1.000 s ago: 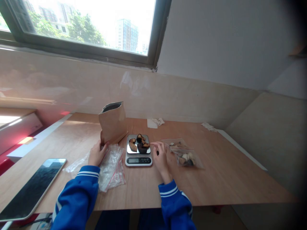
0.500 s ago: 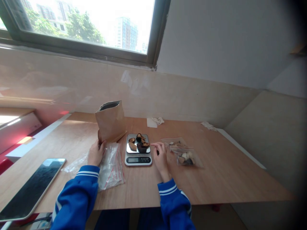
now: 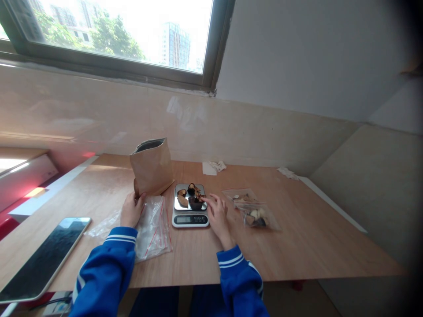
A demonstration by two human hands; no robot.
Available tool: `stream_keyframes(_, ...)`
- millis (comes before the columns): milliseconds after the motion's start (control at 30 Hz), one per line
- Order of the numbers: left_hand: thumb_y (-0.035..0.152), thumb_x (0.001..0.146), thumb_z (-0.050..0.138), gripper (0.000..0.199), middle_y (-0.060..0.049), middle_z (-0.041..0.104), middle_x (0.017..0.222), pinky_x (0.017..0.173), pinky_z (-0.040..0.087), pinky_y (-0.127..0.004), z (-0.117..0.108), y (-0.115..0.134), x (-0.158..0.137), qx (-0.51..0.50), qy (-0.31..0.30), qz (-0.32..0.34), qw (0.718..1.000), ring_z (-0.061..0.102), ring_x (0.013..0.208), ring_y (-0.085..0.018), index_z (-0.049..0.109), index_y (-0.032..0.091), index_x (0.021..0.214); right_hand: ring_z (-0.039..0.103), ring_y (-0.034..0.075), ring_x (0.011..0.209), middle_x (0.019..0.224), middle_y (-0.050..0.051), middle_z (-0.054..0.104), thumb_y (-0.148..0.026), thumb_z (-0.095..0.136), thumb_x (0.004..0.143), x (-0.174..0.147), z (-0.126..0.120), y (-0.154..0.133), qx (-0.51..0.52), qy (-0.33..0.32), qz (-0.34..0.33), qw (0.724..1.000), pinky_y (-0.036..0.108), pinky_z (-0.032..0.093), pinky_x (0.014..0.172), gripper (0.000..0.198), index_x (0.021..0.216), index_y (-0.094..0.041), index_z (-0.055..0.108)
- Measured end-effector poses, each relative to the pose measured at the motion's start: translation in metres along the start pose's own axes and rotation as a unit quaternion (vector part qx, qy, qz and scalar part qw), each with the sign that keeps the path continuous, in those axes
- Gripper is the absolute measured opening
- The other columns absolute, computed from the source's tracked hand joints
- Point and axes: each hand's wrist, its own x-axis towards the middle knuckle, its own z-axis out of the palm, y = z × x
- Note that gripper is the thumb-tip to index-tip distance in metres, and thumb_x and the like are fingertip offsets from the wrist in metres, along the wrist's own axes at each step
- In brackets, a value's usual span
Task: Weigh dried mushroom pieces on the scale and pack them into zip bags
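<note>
A brown paper bag [image 3: 152, 169] stands upright with its mouth open. My left hand [image 3: 131, 211] is closed on its lower left corner, beside clear zip-lock bags [image 3: 153, 231] lying flat. To the right of the bag sits a small kitchen scale [image 3: 191, 221] with a digital display, its digits too small to read. Dried brown and dark pieces [image 3: 183, 200] lie on its metal plate. My right hand [image 3: 218, 215] reaches in from the right, fingers stretched out and apart, the index fingertip at the pieces on the plate's right edge.
Two clear bags hold dried pieces, one [image 3: 257, 218] overlapping the other [image 3: 241, 196], right of my right hand. A large phone or tablet [image 3: 46, 257] lies at the left. Crumpled paper [image 3: 216, 167] is near the wall, below the window [image 3: 132, 39].
My right hand has moved slightly left, its index finger from beside the scale onto the pieces, and its curled fingers have spread. My left hand and the paper bag stay nearly still.
</note>
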Motion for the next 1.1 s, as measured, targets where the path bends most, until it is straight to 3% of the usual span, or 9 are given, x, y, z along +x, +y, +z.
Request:
stream_keyframes(233, 0.055, 0.083, 0.038, 0.051, -0.015, 0.063, 0.095, 0.081, 0.046, -0.039, -0.002, 0.004, 0.000, 0.005, -0.010, 0.004, 1.000, 0.059, 0.090, -0.028, 0.060, 0.012, 0.100, 0.045, 0.027, 0.107, 0.107, 0.012, 0.055, -0.013, 0.039, 0.083, -0.001, 0.001, 0.014, -0.043, 0.095, 0.099, 0.990, 0.046, 0.032, 0.093, 0.033, 0.101, -0.019, 0.066)
stream_keyframes(333, 0.054, 0.083, 0.038, 0.050, -0.015, 0.063, 0.096, 0.082, 0.046, -0.039, -0.003, 0.005, 0.000, 0.006, -0.012, 0.006, 1.000, 0.059, 0.090, -0.028, 0.059, 0.012, 0.101, 0.046, 0.025, 0.107, 0.111, 0.011, 0.055, -0.016, 0.036, 0.087, 0.000, -0.001, 0.012, -0.013, 0.090, 0.080, 0.993, 0.044, 0.032, 0.095, 0.035, 0.109, -0.020, 0.063)
stream_keyframes(467, 0.054, 0.083, 0.038, 0.050, -0.014, 0.062, 0.095, 0.082, 0.046, -0.039, -0.003, 0.005, 0.000, 0.012, -0.015, 0.005, 1.000, 0.059, 0.090, -0.028, 0.059, 0.012, 0.102, 0.049, 0.022, 0.105, 0.113, 0.007, 0.057, -0.026, 0.036, 0.092, 0.001, -0.005, -0.001, 0.036, 0.036, 0.042, 0.998, 0.040, 0.032, 0.094, 0.033, 0.112, -0.025, 0.062)
stream_keyframes(600, 0.056, 0.083, 0.038, 0.051, -0.014, 0.063, 0.094, 0.080, 0.046, -0.038, -0.002, 0.003, 0.000, 0.015, -0.015, 0.005, 1.000, 0.059, 0.088, -0.027, 0.059, 0.013, 0.101, 0.051, 0.022, 0.101, 0.105, 0.005, 0.061, -0.036, 0.046, 0.090, 0.001, -0.007, -0.008, 0.042, -0.003, 0.046, 0.998, 0.038, 0.033, 0.091, 0.028, 0.110, -0.028, 0.063)
stream_keyframes(700, 0.057, 0.083, 0.037, 0.051, -0.013, 0.063, 0.096, 0.080, 0.047, -0.038, -0.002, 0.003, 0.001, 0.020, -0.016, 0.005, 1.000, 0.059, 0.089, -0.027, 0.060, 0.014, 0.101, 0.052, 0.023, 0.098, 0.101, 0.006, 0.061, -0.037, 0.048, 0.087, 0.001, -0.006, -0.002, 0.034, 0.024, 0.059, 0.997, 0.039, 0.032, 0.090, 0.028, 0.107, -0.026, 0.064)
stream_keyframes(900, 0.057, 0.083, 0.038, 0.052, -0.013, 0.064, 0.096, 0.079, 0.046, -0.038, -0.003, 0.004, 0.000, 0.019, -0.011, 0.002, 1.000, 0.059, 0.088, -0.027, 0.059, 0.014, 0.102, 0.048, 0.026, 0.105, 0.110, 0.012, 0.056, -0.026, 0.042, 0.087, 0.002, -0.008, 0.016, -0.026, 0.157, 0.109, 0.981, 0.043, 0.031, 0.091, 0.031, 0.109, -0.020, 0.063)
stream_keyframes(1000, 0.056, 0.083, 0.038, 0.051, -0.014, 0.063, 0.096, 0.079, 0.046, -0.038, -0.003, 0.005, 0.000, 0.015, -0.013, 0.005, 1.000, 0.059, 0.088, -0.027, 0.059, 0.013, 0.101, 0.047, 0.025, 0.103, 0.109, 0.011, 0.055, -0.023, 0.043, 0.086, 0.002, -0.009, 0.016, -0.031, 0.154, 0.097, 0.983, 0.044, 0.033, 0.091, 0.027, 0.100, -0.020, 0.065)
stream_keyframes(1100, 0.055, 0.083, 0.037, 0.050, -0.014, 0.063, 0.094, 0.078, 0.046, -0.038, -0.003, 0.004, 0.001, 0.021, -0.017, 0.008, 1.000, 0.058, 0.087, -0.027, 0.059, 0.013, 0.100, 0.047, 0.024, 0.100, 0.102, 0.009, 0.054, -0.023, 0.045, 0.085, 0.000, -0.007, 0.013, -0.017, 0.106, 0.058, 0.992, 0.042, 0.035, 0.090, 0.023, 0.095, -0.020, 0.066)
